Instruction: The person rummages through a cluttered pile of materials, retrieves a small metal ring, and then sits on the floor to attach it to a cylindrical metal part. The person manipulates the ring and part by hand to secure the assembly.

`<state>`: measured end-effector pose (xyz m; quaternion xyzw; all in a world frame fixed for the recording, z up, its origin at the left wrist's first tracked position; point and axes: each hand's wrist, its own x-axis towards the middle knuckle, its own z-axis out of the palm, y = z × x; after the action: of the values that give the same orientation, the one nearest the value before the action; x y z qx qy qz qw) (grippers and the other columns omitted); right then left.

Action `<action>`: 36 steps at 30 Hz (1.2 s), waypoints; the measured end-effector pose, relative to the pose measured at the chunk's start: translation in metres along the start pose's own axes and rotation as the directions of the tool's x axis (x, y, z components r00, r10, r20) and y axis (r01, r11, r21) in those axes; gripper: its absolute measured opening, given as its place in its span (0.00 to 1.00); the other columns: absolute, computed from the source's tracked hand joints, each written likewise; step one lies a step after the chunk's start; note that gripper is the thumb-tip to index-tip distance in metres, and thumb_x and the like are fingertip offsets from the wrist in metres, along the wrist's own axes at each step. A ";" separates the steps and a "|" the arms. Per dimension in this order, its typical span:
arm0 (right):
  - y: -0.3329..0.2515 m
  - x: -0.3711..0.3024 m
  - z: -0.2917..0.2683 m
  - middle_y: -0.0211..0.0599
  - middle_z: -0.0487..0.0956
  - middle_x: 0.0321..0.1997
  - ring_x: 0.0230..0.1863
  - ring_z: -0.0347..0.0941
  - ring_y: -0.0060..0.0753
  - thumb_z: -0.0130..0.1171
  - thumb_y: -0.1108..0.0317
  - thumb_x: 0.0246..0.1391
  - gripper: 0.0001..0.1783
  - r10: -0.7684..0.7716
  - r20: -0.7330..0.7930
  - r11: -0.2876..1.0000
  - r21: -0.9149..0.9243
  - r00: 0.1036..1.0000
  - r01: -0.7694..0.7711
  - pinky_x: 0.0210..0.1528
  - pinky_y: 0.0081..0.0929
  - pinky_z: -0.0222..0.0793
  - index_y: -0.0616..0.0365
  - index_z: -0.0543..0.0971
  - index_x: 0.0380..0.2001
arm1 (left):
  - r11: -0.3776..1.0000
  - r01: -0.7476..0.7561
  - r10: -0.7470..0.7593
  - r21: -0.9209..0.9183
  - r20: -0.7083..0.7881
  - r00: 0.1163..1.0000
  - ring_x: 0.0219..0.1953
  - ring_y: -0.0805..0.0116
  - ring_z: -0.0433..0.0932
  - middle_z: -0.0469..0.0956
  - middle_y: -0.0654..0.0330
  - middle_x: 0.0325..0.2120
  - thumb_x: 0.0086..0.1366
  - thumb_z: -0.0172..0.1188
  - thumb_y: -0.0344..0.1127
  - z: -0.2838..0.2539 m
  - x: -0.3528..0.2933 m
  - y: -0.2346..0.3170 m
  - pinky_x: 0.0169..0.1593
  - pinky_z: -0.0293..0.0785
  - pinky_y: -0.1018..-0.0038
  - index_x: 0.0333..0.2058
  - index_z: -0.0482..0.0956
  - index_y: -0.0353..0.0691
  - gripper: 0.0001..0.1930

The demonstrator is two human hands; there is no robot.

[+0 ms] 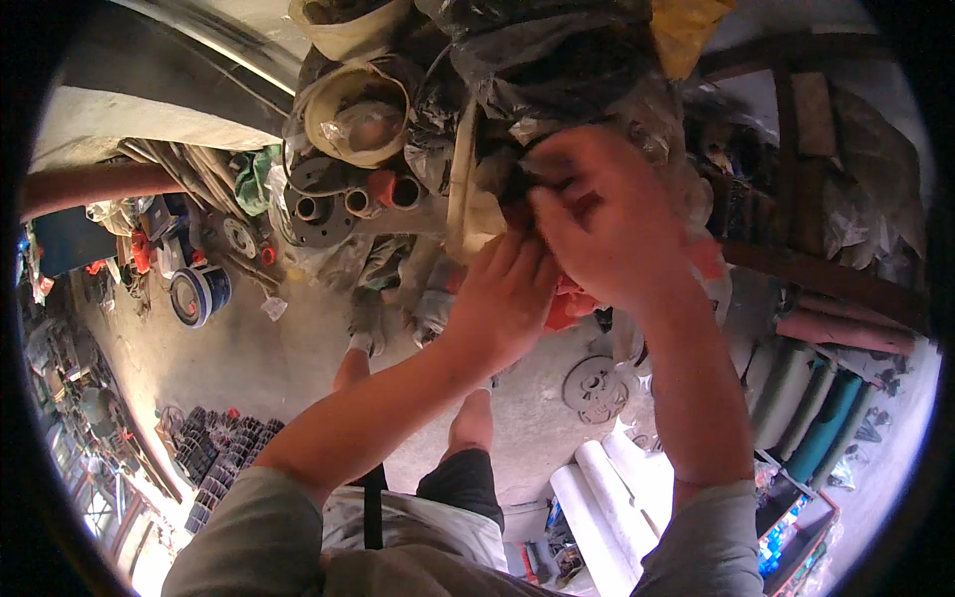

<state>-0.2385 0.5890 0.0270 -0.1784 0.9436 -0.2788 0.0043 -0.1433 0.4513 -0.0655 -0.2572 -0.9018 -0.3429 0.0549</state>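
Note:
My right hand [615, 221] is raised in the middle, slightly blurred, its thumb and fingers bent around a small dark piece [517, 197] whose kind I cannot make out. Just below and to its left is my left hand [505, 297], fingers closed and pointing up toward that piece. What it grips is hidden by the fingers. Red material [572, 306] shows beneath the two hands. Behind them hangs black plastic sheeting [557, 70], next to a pale upright strip [462, 179].
A cream bucket [356, 111] and short pipe ends [406, 192] sit on a shelf at the upper left. A blue-white tub [199, 296] stands on the floor. White rolls [605, 497] lie lower right, a round metal disc [595, 388] nearer the middle. Coloured rolls [824, 428] lean at right.

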 end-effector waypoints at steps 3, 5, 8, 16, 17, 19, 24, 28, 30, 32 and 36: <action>0.016 0.007 0.046 0.57 0.84 0.45 0.47 0.81 0.60 0.64 0.59 0.55 0.19 0.263 0.392 0.965 -0.124 0.882 -0.232 0.52 0.48 0.76 0.61 0.81 0.45 | 0.998 -0.055 0.055 -0.005 0.002 0.998 0.55 0.45 0.74 0.77 0.47 0.47 0.52 0.61 0.32 0.002 -0.002 -0.002 0.56 0.72 0.55 0.46 0.78 0.31 0.21; 0.015 0.012 0.064 0.58 0.84 0.43 0.47 0.81 0.56 0.65 0.60 0.54 0.18 0.312 0.392 0.948 -0.189 0.865 -0.257 0.51 0.40 0.76 0.60 0.83 0.45 | 0.999 -0.020 0.022 -0.028 0.069 0.997 0.59 0.41 0.71 0.76 0.47 0.51 0.54 0.64 0.33 0.001 -0.003 -0.004 0.61 0.69 0.51 0.50 0.77 0.34 0.23; 0.017 0.017 0.056 0.59 0.83 0.43 0.47 0.81 0.58 0.61 0.60 0.57 0.19 0.374 0.495 0.911 -0.040 0.784 -0.409 0.52 0.38 0.76 0.62 0.82 0.46 | 0.998 -0.016 0.019 -0.069 0.036 0.999 0.59 0.42 0.71 0.76 0.47 0.52 0.53 0.65 0.33 -0.003 0.000 -0.003 0.63 0.68 0.52 0.48 0.77 0.32 0.23; 0.088 -0.028 0.014 0.43 0.80 0.50 0.52 0.76 0.43 0.51 0.58 0.62 0.19 0.332 -0.046 0.868 0.406 0.942 -0.286 0.55 0.38 0.73 0.61 0.80 0.46 | 0.895 -0.080 0.058 -0.439 -0.063 0.996 0.59 0.42 0.72 0.76 0.45 0.51 0.58 0.67 0.34 -0.041 -0.001 -0.007 0.65 0.68 0.53 0.52 0.76 0.31 0.24; 0.081 -0.026 0.006 0.40 0.79 0.49 0.52 0.76 0.39 0.51 0.59 0.62 0.18 0.360 0.014 0.758 0.578 0.933 -0.301 0.56 0.36 0.73 0.60 0.79 0.46 | 0.884 -0.089 0.038 -0.460 -0.119 0.992 0.59 0.43 0.73 0.77 0.45 0.51 0.60 0.66 0.34 -0.044 -0.007 -0.009 0.64 0.69 0.54 0.53 0.75 0.31 0.23; 0.037 -0.015 -0.022 0.37 0.78 0.48 0.51 0.75 0.36 0.50 0.61 0.61 0.15 0.436 0.225 0.265 0.893 0.871 -0.363 0.56 0.35 0.72 0.59 0.77 0.44 | 0.732 0.086 -0.229 -0.676 -0.126 0.965 0.57 0.47 0.76 0.78 0.46 0.52 0.64 0.66 0.34 -0.051 -0.012 -0.005 0.62 0.73 0.56 0.56 0.74 0.30 0.24; 0.014 -0.031 -0.060 0.40 0.82 0.49 0.52 0.78 0.37 0.53 0.58 0.56 0.19 0.319 0.384 0.024 0.910 0.866 -0.413 0.58 0.39 0.75 0.62 0.81 0.41 | -0.721 0.085 -0.397 -0.688 0.510 0.764 0.52 0.58 0.82 0.79 0.50 0.54 0.68 0.65 0.29 -0.115 0.023 0.029 0.58 0.79 0.63 0.62 0.70 0.27 0.26; -0.031 -0.029 -0.085 0.42 0.82 0.49 0.50 0.79 0.33 0.55 0.58 0.57 0.19 0.215 0.358 0.144 0.909 0.909 -0.392 0.52 0.35 0.78 0.63 0.80 0.42 | -0.531 0.216 -0.396 -0.819 0.465 0.792 0.53 0.60 0.81 0.80 0.48 0.53 0.64 0.67 0.23 -0.141 0.014 0.037 0.59 0.78 0.65 0.64 0.68 0.25 0.30; -0.055 -0.031 -0.095 0.42 0.82 0.49 0.48 0.79 0.31 0.57 0.59 0.58 0.18 0.268 0.365 0.162 0.895 0.891 -0.416 0.49 0.31 0.78 0.63 0.80 0.42 | -0.481 0.222 -0.450 -0.848 0.456 0.768 0.53 0.61 0.81 0.80 0.47 0.51 0.62 0.68 0.20 -0.158 0.005 0.045 0.59 0.78 0.66 0.64 0.67 0.24 0.32; -0.075 -0.033 -0.109 0.39 0.82 0.50 0.45 0.80 0.29 0.58 0.61 0.60 0.15 0.390 0.383 0.206 0.850 0.837 -0.485 0.47 0.27 0.78 0.61 0.81 0.42 | -0.450 0.190 -0.500 -0.872 0.423 0.756 0.52 0.62 0.81 0.80 0.50 0.50 0.61 0.68 0.19 -0.171 -0.001 0.053 0.57 0.79 0.67 0.62 0.69 0.25 0.31; -0.128 -0.054 -0.114 0.34 0.83 0.46 0.40 0.79 0.24 0.61 0.61 0.63 0.14 0.418 0.319 0.121 0.908 0.851 -0.400 0.41 0.23 0.76 0.59 0.81 0.44 | -0.395 0.194 -0.527 -0.898 0.394 0.753 0.51 0.60 0.83 0.81 0.50 0.51 0.59 0.67 0.17 -0.195 -0.027 0.055 0.57 0.81 0.65 0.60 0.72 0.28 0.29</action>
<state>-0.1577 0.5670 0.1859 0.1287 0.5869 -0.7788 0.1805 -0.1074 0.3480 0.1073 0.1581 -0.3040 -0.9213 -0.1836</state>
